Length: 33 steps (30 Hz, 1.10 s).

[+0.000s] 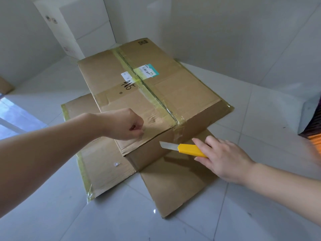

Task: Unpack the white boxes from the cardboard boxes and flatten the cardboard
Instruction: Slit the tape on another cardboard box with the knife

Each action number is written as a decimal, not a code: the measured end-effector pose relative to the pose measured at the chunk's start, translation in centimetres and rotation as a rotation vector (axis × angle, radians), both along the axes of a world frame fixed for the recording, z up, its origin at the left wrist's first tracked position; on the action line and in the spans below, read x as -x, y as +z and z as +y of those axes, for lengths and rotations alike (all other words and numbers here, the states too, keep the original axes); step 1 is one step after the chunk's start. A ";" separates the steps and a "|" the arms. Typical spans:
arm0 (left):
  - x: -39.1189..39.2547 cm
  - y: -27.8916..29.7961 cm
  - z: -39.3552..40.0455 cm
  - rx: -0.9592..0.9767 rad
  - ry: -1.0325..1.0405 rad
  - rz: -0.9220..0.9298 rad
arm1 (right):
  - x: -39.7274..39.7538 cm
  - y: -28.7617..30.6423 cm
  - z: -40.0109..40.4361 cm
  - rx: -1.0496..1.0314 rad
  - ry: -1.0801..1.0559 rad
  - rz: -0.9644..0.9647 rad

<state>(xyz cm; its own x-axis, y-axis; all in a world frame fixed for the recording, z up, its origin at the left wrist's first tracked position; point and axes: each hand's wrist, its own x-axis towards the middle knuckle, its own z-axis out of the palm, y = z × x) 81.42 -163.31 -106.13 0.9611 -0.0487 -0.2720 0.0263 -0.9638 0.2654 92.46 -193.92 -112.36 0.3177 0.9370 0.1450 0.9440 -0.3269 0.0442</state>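
A taped cardboard box (156,94) stands closed on the floor, with labels and black handwriting on its top. It rests on a flattened sheet of cardboard (107,164). My left hand (125,124) lies on the near top flap with its fingers curled, holding nothing that I can see. My right hand (220,157) grips a yellow utility knife (189,149). The knife's extended blade points left at the near side of the box, just under the top edge. White boxes (76,26) are stacked against the wall at the back left.
The floor is glossy white tile (260,105), with walls close behind the box. An orange and dark striped thing (314,134) shows at the right edge. A bit of brown cardboard (5,86) lies at the far left.
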 end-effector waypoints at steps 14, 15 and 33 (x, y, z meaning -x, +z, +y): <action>-0.5 -1.1 -3.1 -0.180 -0.039 0.058 | 0.4 1.1 2.2 -0.015 -0.122 0.138; -0.7 -1.3 -3.4 -0.216 -0.046 0.060 | 0.4 1.2 2.4 -0.002 -0.150 0.199; -1.3 -1.7 -3.9 -0.248 -0.166 0.039 | 0.4 1.3 1.4 -0.016 -0.293 0.260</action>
<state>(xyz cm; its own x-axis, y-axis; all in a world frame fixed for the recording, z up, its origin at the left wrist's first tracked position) 82.70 -167.16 -107.86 0.9340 -0.1314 -0.3322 -0.1312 -0.9911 0.0231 92.06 -192.50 -111.02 0.5992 0.7997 0.0379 0.7898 -0.5827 -0.1916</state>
